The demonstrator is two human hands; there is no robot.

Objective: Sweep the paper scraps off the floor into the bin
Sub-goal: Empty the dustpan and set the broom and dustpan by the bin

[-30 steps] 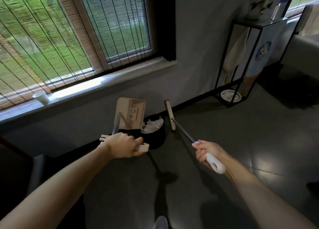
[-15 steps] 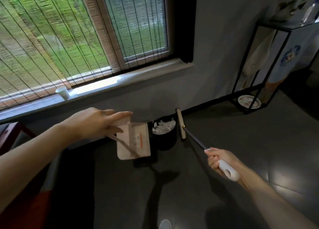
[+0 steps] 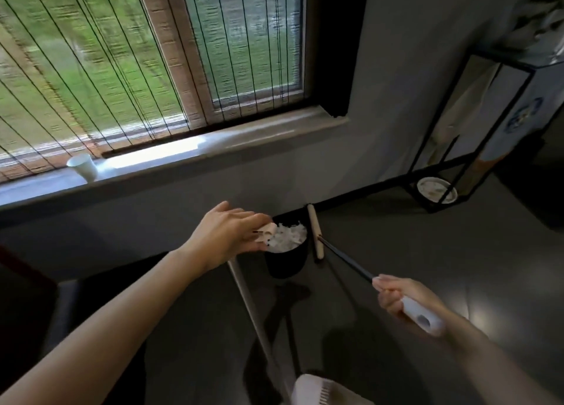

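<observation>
A black bin point(image 3: 287, 262) stands on the dark floor by the wall, filled with white paper scraps point(image 3: 289, 236). My right hand point(image 3: 406, 300) grips the broom's white handle point(image 3: 422, 317). Its dark pole runs up to the beige broom head point(image 3: 315, 233), which rests just right of the bin. My left hand point(image 3: 227, 236) hovers left of the bin's rim, fingers loosely stretched over the beige top of the dustpan handle point(image 3: 268, 232). The dustpan's pale pole point(image 3: 259, 328) slants down to the pan point(image 3: 323, 392) at the bottom edge.
A window with blinds and a grey sill point(image 3: 183, 163) fills the upper left, with a white cup point(image 3: 83, 167) on the sill. A black metal stand point(image 3: 476, 148) with a round dish point(image 3: 436, 190) at its base is at the right. Dark furniture point(image 3: 24, 307) sits at the left.
The dustpan went from raised beside the bin to hanging low, its pan now near my feet. My left hand moved right toward the bin. The broom hand hardly shifted.
</observation>
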